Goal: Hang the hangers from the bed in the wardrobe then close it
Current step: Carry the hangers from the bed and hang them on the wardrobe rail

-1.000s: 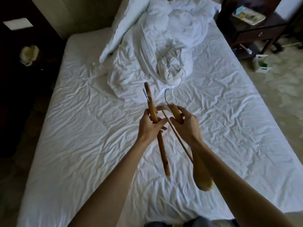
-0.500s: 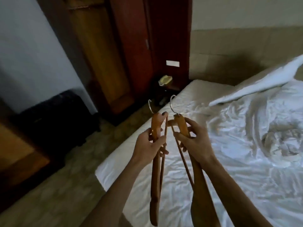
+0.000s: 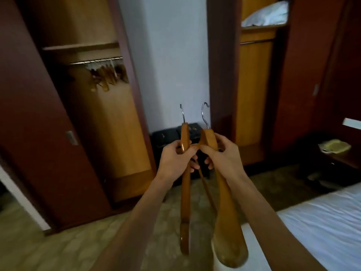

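My left hand grips one wooden hanger near its neck, hook pointing up. My right hand grips a second wooden hanger the same way, right beside the first. Both hang down in front of me at chest height. The wardrobe stands open at the left, and several wooden hangers hang on its metal rail. Its dark sliding door is pushed to the left.
A second open wardrobe section at the right holds white bedding on its top shelf. A black case stands against the white wall between them. The bed's corner is at lower right, with a dark nightstand behind it.
My view has swung left from the bed to face the wardrobes. Both hands still hold the two hangers, now upright in front of the open wardrobe.
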Tool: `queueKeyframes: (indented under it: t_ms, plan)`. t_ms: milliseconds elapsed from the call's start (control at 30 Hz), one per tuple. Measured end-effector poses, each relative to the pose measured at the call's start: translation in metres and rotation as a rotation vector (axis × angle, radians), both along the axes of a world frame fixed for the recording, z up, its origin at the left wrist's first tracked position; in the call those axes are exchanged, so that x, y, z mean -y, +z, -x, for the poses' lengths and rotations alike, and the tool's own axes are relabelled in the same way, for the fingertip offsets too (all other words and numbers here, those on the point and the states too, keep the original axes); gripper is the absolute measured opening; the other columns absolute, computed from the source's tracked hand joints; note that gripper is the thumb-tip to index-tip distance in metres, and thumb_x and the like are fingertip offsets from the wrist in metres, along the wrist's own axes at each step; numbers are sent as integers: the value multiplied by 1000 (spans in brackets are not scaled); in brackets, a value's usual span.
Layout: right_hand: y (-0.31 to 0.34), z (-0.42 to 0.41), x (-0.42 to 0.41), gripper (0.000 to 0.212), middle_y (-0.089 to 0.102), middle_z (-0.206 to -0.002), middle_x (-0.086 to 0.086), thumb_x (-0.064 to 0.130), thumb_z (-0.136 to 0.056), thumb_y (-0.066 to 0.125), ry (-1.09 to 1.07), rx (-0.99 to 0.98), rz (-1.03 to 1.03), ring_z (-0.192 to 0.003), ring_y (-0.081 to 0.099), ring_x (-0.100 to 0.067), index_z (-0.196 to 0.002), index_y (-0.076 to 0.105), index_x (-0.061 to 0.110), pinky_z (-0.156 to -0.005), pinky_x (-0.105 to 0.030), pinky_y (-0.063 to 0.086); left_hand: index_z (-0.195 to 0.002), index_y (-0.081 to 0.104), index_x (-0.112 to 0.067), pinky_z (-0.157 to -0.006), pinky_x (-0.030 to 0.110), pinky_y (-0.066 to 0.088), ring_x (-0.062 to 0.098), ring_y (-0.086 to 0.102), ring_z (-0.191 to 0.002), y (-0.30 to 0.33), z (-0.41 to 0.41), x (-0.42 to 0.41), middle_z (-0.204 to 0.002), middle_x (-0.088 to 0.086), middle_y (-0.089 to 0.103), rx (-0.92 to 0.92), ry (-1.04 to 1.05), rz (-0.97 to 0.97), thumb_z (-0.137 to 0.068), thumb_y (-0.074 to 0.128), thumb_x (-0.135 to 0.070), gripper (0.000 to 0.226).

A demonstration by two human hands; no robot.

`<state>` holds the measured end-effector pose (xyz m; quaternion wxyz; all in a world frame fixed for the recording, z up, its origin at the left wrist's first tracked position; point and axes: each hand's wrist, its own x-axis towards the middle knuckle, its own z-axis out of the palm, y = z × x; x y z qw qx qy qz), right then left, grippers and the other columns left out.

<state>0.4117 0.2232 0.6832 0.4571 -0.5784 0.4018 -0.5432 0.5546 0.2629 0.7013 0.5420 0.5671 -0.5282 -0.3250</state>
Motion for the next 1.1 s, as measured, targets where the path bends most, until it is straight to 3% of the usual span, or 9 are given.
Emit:
queueKeyframes:
  t_ms: [267, 400, 600, 767, 1000, 1100]
  plan:
    - [46, -215, 130, 53, 73, -80, -1, 22, -86, 77, 147, 17, 10, -58, 69, -8, -134, 56, 25, -54, -19, 54, -105, 67, -12, -56, 27, 59, 19, 72, -61, 41, -209, 109, -77, 5, 74, -16, 153, 16, -97, 66, -23, 14]
    - [45, -294, 206, 54, 72, -76, 1, 26, -86, 77, 209, -12, 17, -55, 68, -8, -134, 52, 31, -52, -18, 53, -108, 67, -8, -57, 26, 58, 18, 72, -62, 37, -289, 177, -75, 3, 74, -30, 238, 27, -97, 65, -24, 20]
    - [33, -409, 346, 44, 74, -87, -1, 27, -85, 78, 356, 14, 19, -58, 69, -9, -121, 55, 37, -54, -22, 56, -109, 68, -2, -52, 23, 55, 19, 71, -61, 27, -402, 309, -81, 9, 75, -60, 344, 84, -98, 64, -21, 22]
    - [47, -514, 456, 46, 77, -84, 0, 26, -85, 78, 529, 6, -27, -65, 71, -14, -127, 61, 26, -57, -25, 56, -106, 69, 1, -58, 28, 60, 20, 71, -60, 42, -489, 414, -81, 11, 77, -57, 431, 85, -99, 63, -18, 22]
    - [70, -676, 567, 48, 77, -89, 0, 27, -86, 77, 582, -30, 2, -65, 74, -12, -131, 59, 24, -54, -21, 55, -99, 70, 2, -52, 23, 54, 18, 70, -57, 67, -624, 507, -72, 7, 74, -60, 616, 87, -98, 63, -18, 21]
    - [73, -746, 595, 39, 77, -86, 0, 26, -86, 76, 613, -40, 7, -70, 76, -16, -123, 64, 22, -63, -31, 63, -96, 71, 0, -52, 23, 55, 16, 70, -55, 71, -682, 532, -68, 4, 74, -58, 658, 111, -98, 62, -18, 19]
